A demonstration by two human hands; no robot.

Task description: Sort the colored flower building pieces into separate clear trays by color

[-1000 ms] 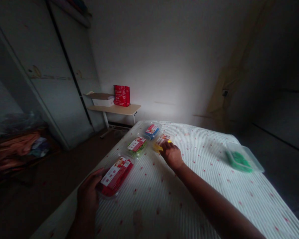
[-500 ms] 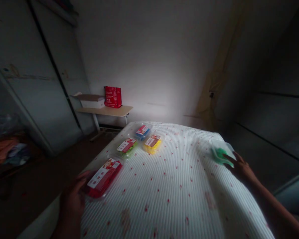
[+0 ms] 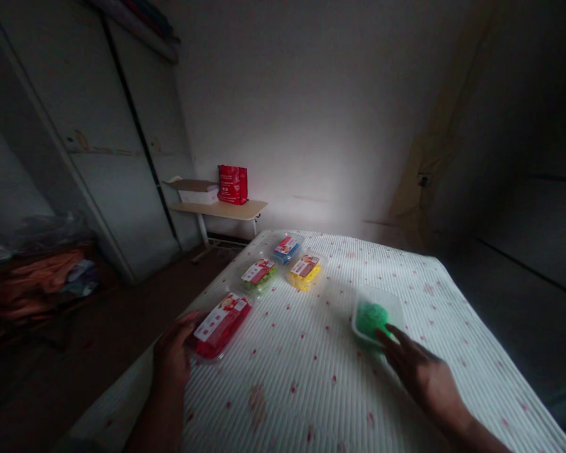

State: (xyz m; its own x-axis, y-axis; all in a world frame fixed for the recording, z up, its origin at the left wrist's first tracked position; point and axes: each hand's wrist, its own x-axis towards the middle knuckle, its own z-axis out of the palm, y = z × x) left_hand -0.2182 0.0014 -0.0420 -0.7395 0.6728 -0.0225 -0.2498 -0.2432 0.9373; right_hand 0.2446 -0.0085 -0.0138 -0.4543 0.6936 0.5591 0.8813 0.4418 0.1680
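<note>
On a white bed cover with red dots (image 3: pixel 321 377), my left hand (image 3: pixel 172 352) rests against the near end of a clear box of red pieces (image 3: pixel 221 324), fingers curled on it. My right hand (image 3: pixel 412 368) lies with fingers stretched out, its fingertips touching the near edge of a clear box of green pieces (image 3: pixel 372 318). Farther off lie a box of light green pieces (image 3: pixel 258 275), a yellow one (image 3: pixel 304 272) and a blue one (image 3: pixel 286 247).
Beyond the bed, a small table (image 3: pixel 221 207) carries a red bag (image 3: pixel 232 184) and a flat carton (image 3: pixel 193 187). A tall wardrobe (image 3: pixel 99 145) stands at the left, with clothes piled on the floor (image 3: pixel 42 277). The room is dim.
My right hand left the yellow box, reached to the green box at the bed's right edge and drew it toward the middle. My left hand stayed at the red box.
</note>
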